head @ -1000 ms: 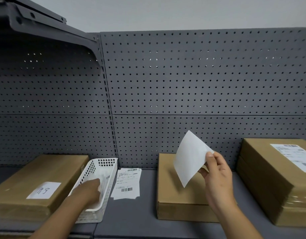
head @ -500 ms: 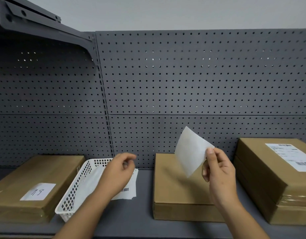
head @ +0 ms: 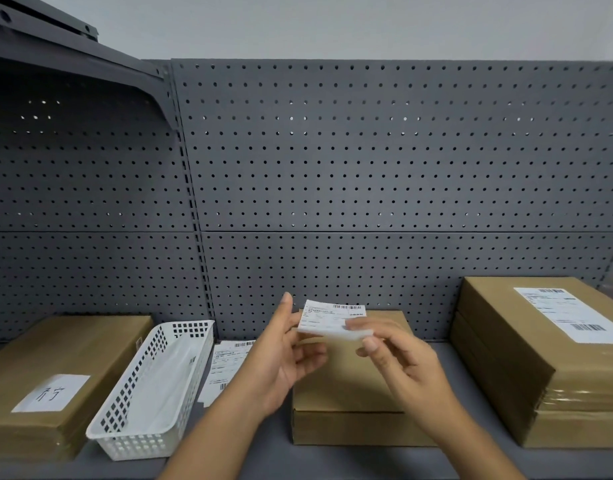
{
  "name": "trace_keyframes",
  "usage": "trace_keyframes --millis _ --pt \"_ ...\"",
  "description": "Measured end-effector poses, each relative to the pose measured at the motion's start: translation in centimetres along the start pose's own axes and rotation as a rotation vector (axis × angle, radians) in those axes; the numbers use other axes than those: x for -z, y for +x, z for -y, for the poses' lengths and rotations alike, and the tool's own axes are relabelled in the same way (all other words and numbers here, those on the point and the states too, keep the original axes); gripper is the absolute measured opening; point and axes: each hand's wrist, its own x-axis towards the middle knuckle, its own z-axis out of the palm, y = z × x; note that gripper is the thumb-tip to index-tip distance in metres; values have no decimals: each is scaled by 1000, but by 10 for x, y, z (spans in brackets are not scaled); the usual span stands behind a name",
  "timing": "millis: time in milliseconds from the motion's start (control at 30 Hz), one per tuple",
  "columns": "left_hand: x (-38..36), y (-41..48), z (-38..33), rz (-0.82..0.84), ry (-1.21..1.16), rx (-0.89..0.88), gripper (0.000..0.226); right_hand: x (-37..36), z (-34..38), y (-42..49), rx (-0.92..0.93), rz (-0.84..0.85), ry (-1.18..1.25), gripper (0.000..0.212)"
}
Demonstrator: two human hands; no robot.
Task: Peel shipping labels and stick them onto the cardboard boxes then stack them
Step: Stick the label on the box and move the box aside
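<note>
I hold a white shipping label (head: pixel 327 318) flat, printed side up, between both hands above a plain cardboard box (head: pixel 350 386) in the middle of the shelf. My left hand (head: pixel 284 355) pinches its left edge and my right hand (head: pixel 398 362) grips its right edge. At the right stands a stack of cardboard boxes (head: pixel 526 368) with a shipping label (head: pixel 568 313) stuck on the top one. More loose labels (head: pixel 225 365) lie on the shelf, partly hidden behind my left hand.
A white perforated basket (head: pixel 149 386) holding sheets sits left of the loose labels. At the far left is another cardboard stack (head: pixel 56 355) with a handwritten white note. A grey pegboard wall (head: pixel 367 168) backs the shelf, and a shelf bracket (head: pixel 90 64) juts out overhead at the upper left.
My left hand left the basket and came right to take the label's left edge. The label turned from upright, blank side facing me, to flat with print up.
</note>
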Motion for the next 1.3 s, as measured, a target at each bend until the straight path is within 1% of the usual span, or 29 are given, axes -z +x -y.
trace_keyframes --millis 67,133,200,267,300,367,400,467,500,567,633,667,833,867,1033,1167,1300 --pt "2 0 1 1 -5 -10 43 4 -3 -5 56 82 -57 16" --pt "3 -2 2 -25 33 -40 31 10 -8 -10 53 139 -72 22" --pt "4 -4 3 -30 111 -79 29 18 -13 -13 17 190 -29 24" --pt "4 -7 3 -12 180 -118 29 25 -18 -17 -1 239 77 28" --pt "3 -7 2 -7 199 -137 29 27 -18 -18 -14 237 147 29" --pt "2 -7 2 -2 205 -162 29 24 -19 -17 -60 132 255 31" --pt "1 -6 2 3 205 -174 29 20 -19 -14 -99 38 293 30" --pt "-3 -5 1 17 215 -207 29 13 -19 -6 -222 -141 368 22" --pt "-5 -5 2 22 223 -222 29 11 -17 -2 -279 -170 392 23" --pt "-8 -3 3 37 232 -236 31 12 -19 3 -336 -112 420 41" --pt "-9 -2 4 57 233 -231 34 17 -20 6 -334 -69 439 54" --pt "-9 -1 4 67 248 -233 35 20 -20 8 -321 -71 429 54" --pt "-7 4 9 86 413 -287 55 28 -25 10 -277 -146 278 34" --pt "-7 5 10 86 443 -298 60 28 -27 11 -271 -144 245 33" --pt "-7 16 11 82 622 -328 78 29 -34 15 -255 -54 86 48" --pt "-1 30 15 49 627 -275 94 32 -47 17 -289 14 37 61" --pt "3 42 21 3 631 -240 100 36 -60 15 -300 38 36 68"
